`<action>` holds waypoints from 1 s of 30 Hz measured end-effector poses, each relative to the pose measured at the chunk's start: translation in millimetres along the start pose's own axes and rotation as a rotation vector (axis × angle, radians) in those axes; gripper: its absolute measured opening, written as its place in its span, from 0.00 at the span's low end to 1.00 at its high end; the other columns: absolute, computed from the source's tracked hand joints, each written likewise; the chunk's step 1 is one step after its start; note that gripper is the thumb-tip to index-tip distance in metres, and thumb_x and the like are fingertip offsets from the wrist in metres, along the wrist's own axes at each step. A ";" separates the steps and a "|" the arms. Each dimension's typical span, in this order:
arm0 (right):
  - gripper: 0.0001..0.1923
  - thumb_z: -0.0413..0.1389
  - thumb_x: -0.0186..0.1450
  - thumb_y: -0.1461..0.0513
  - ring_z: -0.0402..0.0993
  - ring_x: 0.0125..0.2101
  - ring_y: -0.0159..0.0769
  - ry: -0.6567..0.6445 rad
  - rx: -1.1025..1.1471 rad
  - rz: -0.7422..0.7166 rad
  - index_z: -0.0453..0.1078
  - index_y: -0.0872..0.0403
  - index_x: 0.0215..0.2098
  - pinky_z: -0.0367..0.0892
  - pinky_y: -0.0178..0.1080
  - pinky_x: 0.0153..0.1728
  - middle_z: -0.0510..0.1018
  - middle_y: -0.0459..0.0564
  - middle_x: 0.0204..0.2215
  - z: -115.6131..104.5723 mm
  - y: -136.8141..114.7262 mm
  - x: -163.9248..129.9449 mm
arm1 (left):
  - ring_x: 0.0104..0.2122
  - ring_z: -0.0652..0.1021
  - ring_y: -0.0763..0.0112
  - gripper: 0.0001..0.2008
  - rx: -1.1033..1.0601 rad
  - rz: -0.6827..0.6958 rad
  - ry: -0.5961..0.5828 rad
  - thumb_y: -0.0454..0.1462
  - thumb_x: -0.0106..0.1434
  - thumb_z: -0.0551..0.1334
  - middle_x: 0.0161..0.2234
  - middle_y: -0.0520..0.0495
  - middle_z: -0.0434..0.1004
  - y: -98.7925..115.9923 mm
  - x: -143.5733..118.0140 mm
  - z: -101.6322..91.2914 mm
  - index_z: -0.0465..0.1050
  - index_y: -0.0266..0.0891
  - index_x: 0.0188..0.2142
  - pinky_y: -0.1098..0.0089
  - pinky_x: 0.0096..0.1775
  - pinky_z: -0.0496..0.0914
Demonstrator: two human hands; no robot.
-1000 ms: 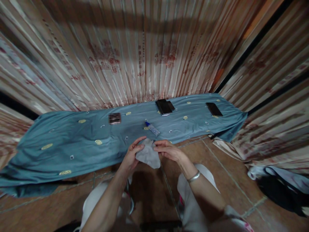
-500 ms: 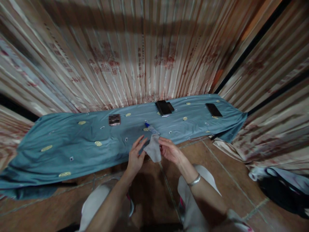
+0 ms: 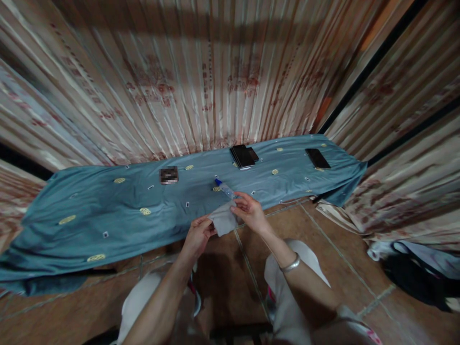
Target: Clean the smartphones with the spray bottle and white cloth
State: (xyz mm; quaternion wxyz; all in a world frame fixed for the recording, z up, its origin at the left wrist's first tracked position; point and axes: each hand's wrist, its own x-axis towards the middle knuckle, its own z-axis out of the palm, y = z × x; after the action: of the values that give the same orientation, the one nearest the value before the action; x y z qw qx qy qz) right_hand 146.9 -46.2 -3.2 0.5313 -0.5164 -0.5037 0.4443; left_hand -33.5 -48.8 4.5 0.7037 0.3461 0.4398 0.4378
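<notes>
A pleated striped curtain (image 3: 215,81) fills the upper half of the frame. Below it, a blue cloth (image 3: 108,211) with small gold motifs spans the middle from the left edge to the right. Brown floor tiles (image 3: 323,258) occupy the lower part.

On the blue cloth, upper centre, lies a stack of dark flat devices (image 3: 243,156); a single dark phone (image 3: 317,158) lies towards the right end. A small clear bottle with a blue cap (image 3: 224,188) lies near the centre, just above the hands.

At the frame centre, a small grey cloth (image 3: 223,220) is held between both hands at the near edge of the blue cloth. The left hand (image 3: 197,235) pinches its lower left edge. The right hand (image 3: 249,214) pinches its upper right edge; a metal bangle (image 3: 290,263) sits on that wrist.
</notes>
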 end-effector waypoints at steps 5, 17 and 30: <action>0.08 0.58 0.64 0.57 0.69 0.53 0.46 0.011 -0.552 -0.463 0.74 0.52 0.39 0.63 0.51 0.55 0.73 0.58 0.54 16.6 -15.6 -25.5 | 0.32 0.80 0.58 0.09 -0.050 0.041 0.092 0.41 0.43 0.68 0.23 0.45 0.80 -4.1 4.8 -0.6 0.76 0.38 0.22 0.64 0.34 0.74; 0.09 0.52 0.67 0.64 0.68 0.54 0.50 -0.159 -0.911 -0.644 0.75 0.58 0.40 0.66 0.53 0.53 0.72 0.63 0.55 42.7 -9.8 -46.1 | 0.20 0.72 0.75 0.09 -0.068 0.088 0.168 0.40 0.43 0.69 0.17 0.52 0.74 -1.5 6.8 -11.0 0.74 0.37 0.18 0.74 0.27 0.67; 0.11 0.60 0.62 0.53 0.76 0.47 0.41 -0.392 -0.100 -0.081 0.78 0.51 0.34 0.69 0.43 0.47 0.79 0.53 0.48 9.6 3.5 -9.3 | 0.15 0.65 0.76 0.10 -0.002 -0.080 -0.040 0.37 0.40 0.67 0.12 0.54 0.66 -6.3 -1.0 -4.8 0.68 0.38 0.11 0.73 0.21 0.58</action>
State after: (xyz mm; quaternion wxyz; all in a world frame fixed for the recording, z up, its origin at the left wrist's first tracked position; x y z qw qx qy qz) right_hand 136.6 -54.2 -7.7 0.4140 -0.4250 -0.6394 0.4889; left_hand -36.2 -51.6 -2.4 0.7296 0.3362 0.4387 0.4028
